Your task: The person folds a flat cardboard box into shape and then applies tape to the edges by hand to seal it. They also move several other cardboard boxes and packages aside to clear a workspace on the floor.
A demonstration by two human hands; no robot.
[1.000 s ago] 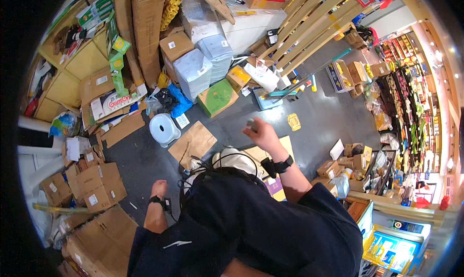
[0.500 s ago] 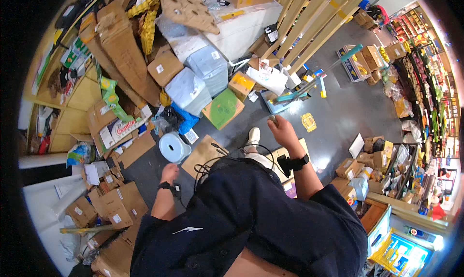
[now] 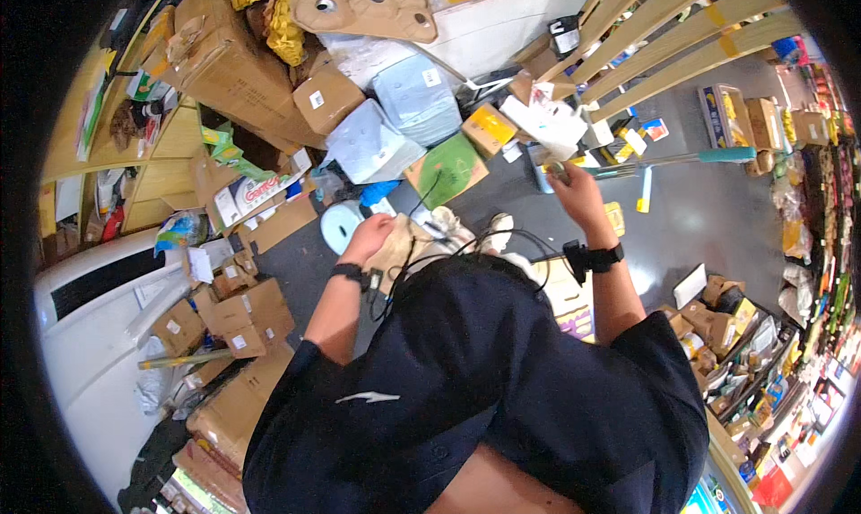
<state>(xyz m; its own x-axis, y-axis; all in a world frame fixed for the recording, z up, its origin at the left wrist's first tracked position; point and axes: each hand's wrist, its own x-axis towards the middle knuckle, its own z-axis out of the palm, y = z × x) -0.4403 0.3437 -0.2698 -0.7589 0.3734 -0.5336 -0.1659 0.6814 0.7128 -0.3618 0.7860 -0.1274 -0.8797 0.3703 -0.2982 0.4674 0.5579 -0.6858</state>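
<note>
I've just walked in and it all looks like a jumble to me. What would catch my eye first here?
Probably the heap of cardboard boxes and pale wrapped parcels piled at the upper left, spilling over the dark floor. Next, the person in a dark shirt at the centre, right hand stretched toward a long teal-handled pole and white papers, left hand low beside a white tape roll. Long wooden slats slant across the upper right.

Dark grey floor (image 3: pixel 708 218) crowded with cardboard boxes (image 3: pixel 242 74), wooden shelving (image 3: pixel 170 155) at left.
</note>
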